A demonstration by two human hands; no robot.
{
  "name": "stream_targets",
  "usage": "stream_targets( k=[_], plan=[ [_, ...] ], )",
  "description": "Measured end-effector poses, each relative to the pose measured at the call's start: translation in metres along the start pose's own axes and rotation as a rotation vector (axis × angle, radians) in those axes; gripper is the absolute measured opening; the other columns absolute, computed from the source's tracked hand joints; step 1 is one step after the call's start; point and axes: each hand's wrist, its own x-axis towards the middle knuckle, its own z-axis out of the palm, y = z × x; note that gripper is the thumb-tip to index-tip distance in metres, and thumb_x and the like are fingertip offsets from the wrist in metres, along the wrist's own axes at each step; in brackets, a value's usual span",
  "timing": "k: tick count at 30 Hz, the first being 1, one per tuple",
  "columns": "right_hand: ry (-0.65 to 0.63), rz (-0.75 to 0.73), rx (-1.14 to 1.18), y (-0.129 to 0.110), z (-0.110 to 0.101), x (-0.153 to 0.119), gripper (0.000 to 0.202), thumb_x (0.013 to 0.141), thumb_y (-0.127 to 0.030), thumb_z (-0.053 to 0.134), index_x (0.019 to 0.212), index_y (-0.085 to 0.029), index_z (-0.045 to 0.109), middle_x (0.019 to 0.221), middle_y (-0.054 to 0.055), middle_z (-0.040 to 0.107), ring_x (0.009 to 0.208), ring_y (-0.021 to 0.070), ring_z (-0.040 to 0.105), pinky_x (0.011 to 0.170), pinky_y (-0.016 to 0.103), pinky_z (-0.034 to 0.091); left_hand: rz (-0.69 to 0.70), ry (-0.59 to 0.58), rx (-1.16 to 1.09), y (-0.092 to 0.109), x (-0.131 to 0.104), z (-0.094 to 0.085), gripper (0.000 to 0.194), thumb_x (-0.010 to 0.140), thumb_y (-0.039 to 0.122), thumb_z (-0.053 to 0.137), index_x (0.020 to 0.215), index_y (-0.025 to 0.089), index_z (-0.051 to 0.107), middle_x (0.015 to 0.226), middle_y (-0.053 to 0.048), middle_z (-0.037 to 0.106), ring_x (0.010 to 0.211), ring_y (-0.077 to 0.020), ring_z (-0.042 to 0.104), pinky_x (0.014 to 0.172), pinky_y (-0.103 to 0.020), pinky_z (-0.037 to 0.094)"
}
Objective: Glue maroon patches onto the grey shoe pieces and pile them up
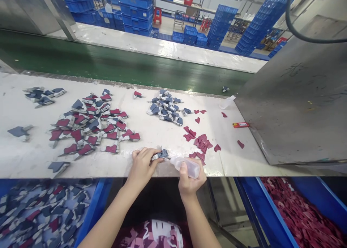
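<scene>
My left hand [142,165] pinches a small grey-and-white part [163,154] by its left side, low over the white worktop. In my right hand [191,181] lies a translucent squeeze bottle [191,168], its narrow tip pointing left and close to the part. Whether the tip touches the part cannot be made out. Loose dark red pieces [202,143] are scattered just beyond the bottle. A heap of grey-and-white parts [165,108] sits behind my hands, and a larger heap with red and grey tops [92,125] spreads to the left.
Behind the worktop [130,114] runs a green conveyor belt [135,69]. A metal housing [300,96] stands at right, near a red cutter [240,125] and another bottle [227,102]. Below are a left blue bin [101,201] of parts and a right blue bin [276,215] of red pieces.
</scene>
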Motion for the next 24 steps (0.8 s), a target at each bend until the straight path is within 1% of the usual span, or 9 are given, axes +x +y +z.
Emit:
stream_targets(
  k=[3, 9, 17, 24],
  plan=[
    [-0.034, -0.019, 0.025, -0.0023, 0.0045, 0.0006, 0.011, 0.081, -0.028, 0.064, 0.085, -0.018, 0.065, 0.07, 0.002, 0.066, 0.061, 0.0187, 0.065, 0.057, 0.03, 0.053, -0.011, -0.009, -0.014, 0.0, 0.0, -0.0005, 0.013, 0.09, 0.025, 0.06, 0.102, 0.023, 0.066, 0.096, -0.003, 0.074, 0.089, -0.0217, 0.065, 0.087, -0.039, 0.033],
    [-0.018, -0.018, -0.002, 0.0002, 0.009, -0.0004, 0.014, 0.082, -0.031, 0.063, 0.087, -0.018, 0.065, 0.071, 0.003, 0.067, 0.062, 0.0187, 0.066, 0.057, 0.03, 0.053, -0.004, -0.016, -0.031, -0.0006, 0.0002, -0.0001, 0.015, 0.091, 0.019, 0.055, 0.102, 0.023, 0.065, 0.096, -0.003, 0.074, 0.091, -0.022, 0.065, 0.086, -0.039, 0.032],
    [-0.025, -0.019, -0.034, -0.0037, 0.0101, 0.0032, 0.014, 0.082, -0.032, 0.063, 0.085, -0.018, 0.064, 0.069, 0.002, 0.067, 0.059, 0.018, 0.066, 0.056, 0.029, 0.053, -0.001, -0.014, -0.028, -0.0011, 0.0004, 0.0, 0.014, 0.091, 0.021, 0.056, 0.102, 0.023, 0.065, 0.095, -0.003, 0.074, 0.09, -0.0219, 0.065, 0.086, -0.039, 0.032],
    [-0.08, -0.005, 0.004, -0.0064, 0.009, 0.0048, 0.013, 0.081, -0.031, 0.063, 0.084, -0.018, 0.064, 0.068, 0.002, 0.067, 0.059, 0.0185, 0.066, 0.055, 0.029, 0.052, -0.015, -0.021, -0.04, 0.0011, 0.0, -0.0016, 0.017, 0.089, 0.018, 0.055, 0.102, 0.022, 0.065, 0.097, -0.003, 0.074, 0.089, -0.0214, 0.065, 0.086, -0.038, 0.032]
  ],
)
